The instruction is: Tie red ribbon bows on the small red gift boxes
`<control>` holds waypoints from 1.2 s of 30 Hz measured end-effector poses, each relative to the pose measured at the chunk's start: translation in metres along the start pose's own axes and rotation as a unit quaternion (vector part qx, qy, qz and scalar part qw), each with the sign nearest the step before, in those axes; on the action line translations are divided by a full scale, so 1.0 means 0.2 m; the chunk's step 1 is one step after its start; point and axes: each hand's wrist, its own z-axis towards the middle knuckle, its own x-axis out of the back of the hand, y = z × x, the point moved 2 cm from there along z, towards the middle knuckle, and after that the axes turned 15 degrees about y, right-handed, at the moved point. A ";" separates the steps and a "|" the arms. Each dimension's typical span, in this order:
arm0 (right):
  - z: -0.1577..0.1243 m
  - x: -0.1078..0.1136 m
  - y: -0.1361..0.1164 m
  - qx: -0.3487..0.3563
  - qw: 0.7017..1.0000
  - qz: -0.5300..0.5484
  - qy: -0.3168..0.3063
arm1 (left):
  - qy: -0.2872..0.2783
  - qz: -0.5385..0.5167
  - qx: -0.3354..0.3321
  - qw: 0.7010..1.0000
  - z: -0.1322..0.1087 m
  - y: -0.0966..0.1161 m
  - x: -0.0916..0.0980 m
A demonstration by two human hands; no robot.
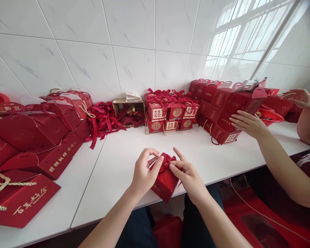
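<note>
Stretching across the scene, a white table (119, 162) bears piled red boxes (32, 132) on the left and stacked red boxes (217, 108) far right. Smaller patterned boxes (176, 113) sit far centre, loose ribbons (105, 119) farther left. A co-worker's hand (249, 124) is at the right stack. Near centre, the left hand (145, 170) curves beside a red gift box (164, 184) at the table's edge, its grip unclear; the right hand (187, 175) pinches the box's ribbon bow (167, 160).
</note>
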 end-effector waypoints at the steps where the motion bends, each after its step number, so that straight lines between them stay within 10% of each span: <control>1: 0.00 0.00 0.00 -0.005 1.000 0.006 0.008 | -0.009 0.020 -0.022 1.000 0.00 0.00 0.00; 13: -0.01 0.09 0.03 0.000 1.000 -0.014 0.024 | -0.145 0.030 0.100 0.984 0.04 -0.03 0.05; 19: -0.01 0.17 0.03 0.074 0.987 -0.130 0.062 | -0.200 0.105 0.047 0.973 0.11 0.05 0.09; 26: -0.10 0.26 -0.20 0.065 0.947 -0.276 -0.152 | -0.288 0.171 0.011 0.942 0.20 0.12 0.09; 36: 0.18 0.07 -0.22 0.112 0.952 -0.199 -0.204 | -0.355 0.163 0.040 0.920 0.26 0.19 0.07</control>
